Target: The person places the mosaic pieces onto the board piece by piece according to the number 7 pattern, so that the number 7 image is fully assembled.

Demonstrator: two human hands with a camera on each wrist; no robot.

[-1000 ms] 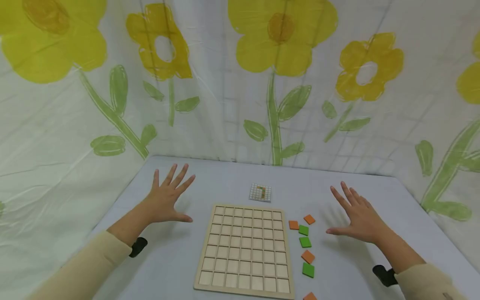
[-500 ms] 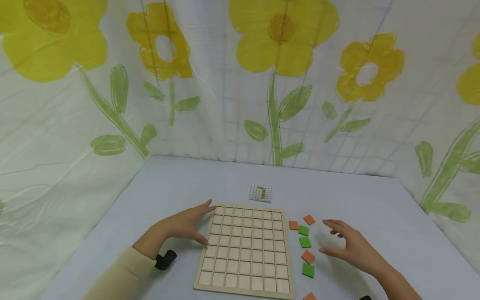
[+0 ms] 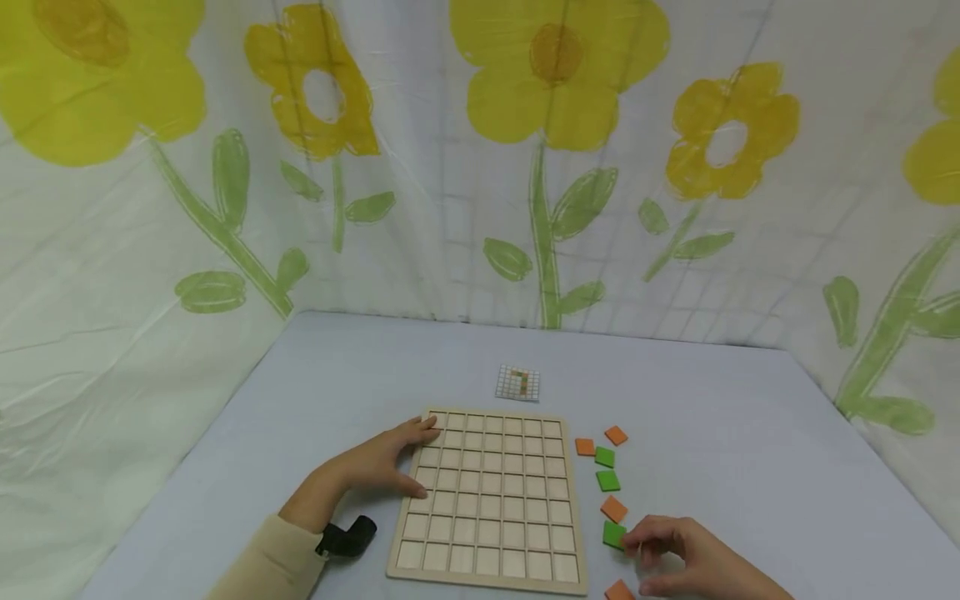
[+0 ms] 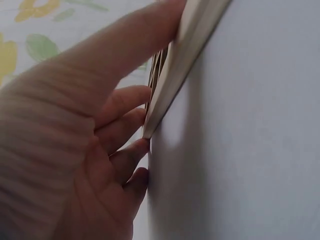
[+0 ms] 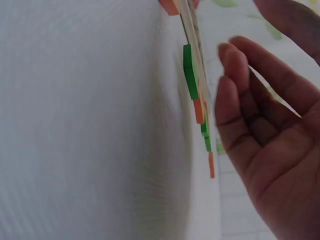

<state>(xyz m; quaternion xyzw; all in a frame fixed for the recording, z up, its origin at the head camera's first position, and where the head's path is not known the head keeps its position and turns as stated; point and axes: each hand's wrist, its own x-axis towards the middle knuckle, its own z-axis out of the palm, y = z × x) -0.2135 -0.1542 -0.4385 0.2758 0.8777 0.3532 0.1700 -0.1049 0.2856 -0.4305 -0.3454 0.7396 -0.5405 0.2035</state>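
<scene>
In the head view a pale wooden grid board lies flat on the table, its square cells bare. At its left edge rests my left hand, thumb and fingers spread over the frame; the left wrist view shows the thumb on the board's side rim. My right hand is right of the board, fingers lightly bent, fingertips beside a green square tile. From the right wrist, the fingers hold nothing, and a green tile lies a little apart from them.
More tiles line the board's right side: orange, green and others, with one orange tile at the bottom edge of view. Behind the board lies a small printed grid card. A flower-patterned curtain hangs behind the table.
Both hands were raised and spread a second ago. The left came down and right onto the board's edge; the right came down and toward the nearer green tile. The tiles stayed put.
</scene>
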